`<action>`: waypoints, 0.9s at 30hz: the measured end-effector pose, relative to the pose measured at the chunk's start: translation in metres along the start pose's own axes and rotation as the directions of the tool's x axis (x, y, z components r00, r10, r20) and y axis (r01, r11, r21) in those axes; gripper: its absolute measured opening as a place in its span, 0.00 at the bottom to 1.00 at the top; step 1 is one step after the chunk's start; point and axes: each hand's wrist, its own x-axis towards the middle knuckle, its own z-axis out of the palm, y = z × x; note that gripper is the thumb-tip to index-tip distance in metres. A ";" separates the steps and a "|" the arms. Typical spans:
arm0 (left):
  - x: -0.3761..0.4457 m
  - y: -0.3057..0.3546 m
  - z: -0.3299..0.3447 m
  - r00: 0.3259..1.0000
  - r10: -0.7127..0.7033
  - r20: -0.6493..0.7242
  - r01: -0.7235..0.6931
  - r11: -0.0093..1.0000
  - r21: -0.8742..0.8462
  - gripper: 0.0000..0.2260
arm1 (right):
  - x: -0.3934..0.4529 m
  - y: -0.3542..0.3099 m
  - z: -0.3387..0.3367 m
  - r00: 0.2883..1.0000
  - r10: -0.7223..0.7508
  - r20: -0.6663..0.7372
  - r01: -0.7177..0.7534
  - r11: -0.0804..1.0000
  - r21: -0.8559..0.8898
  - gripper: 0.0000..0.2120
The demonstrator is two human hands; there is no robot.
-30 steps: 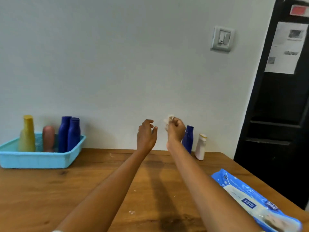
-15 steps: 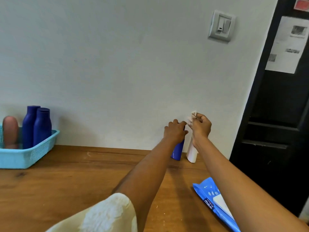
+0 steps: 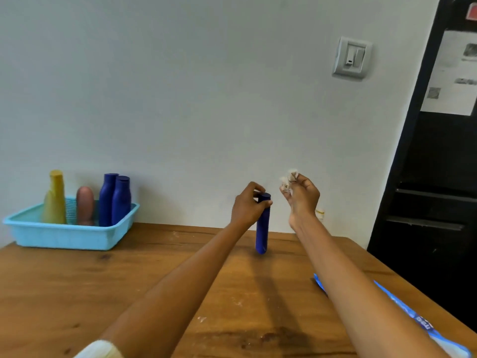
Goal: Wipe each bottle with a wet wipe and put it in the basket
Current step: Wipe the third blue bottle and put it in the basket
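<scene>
Left hand (image 3: 248,204) gripping blue bottle (image 3: 262,229) by cap, long axis upright. Right hand (image 3: 302,196) just beside, rightward, pinching crumpled wipe (image 3: 287,180).

Two bare forearms are seen, w/ no watch, ring or glove worn on the left hand (image 3: 247,205) or right hand (image 3: 302,196). A cream short sleeve (image 3: 99,349), faintly patterned, is seen at the left arm, approx. elbow level.
</scene>
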 end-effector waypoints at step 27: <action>-0.083 0.030 -0.226 0.998 -0.025 -0.054 0.007 0.949 -0.315 0.16 | -0.178 0.012 0.114 0.853 -0.170 0.494 0.405 0.812 -0.420 0.12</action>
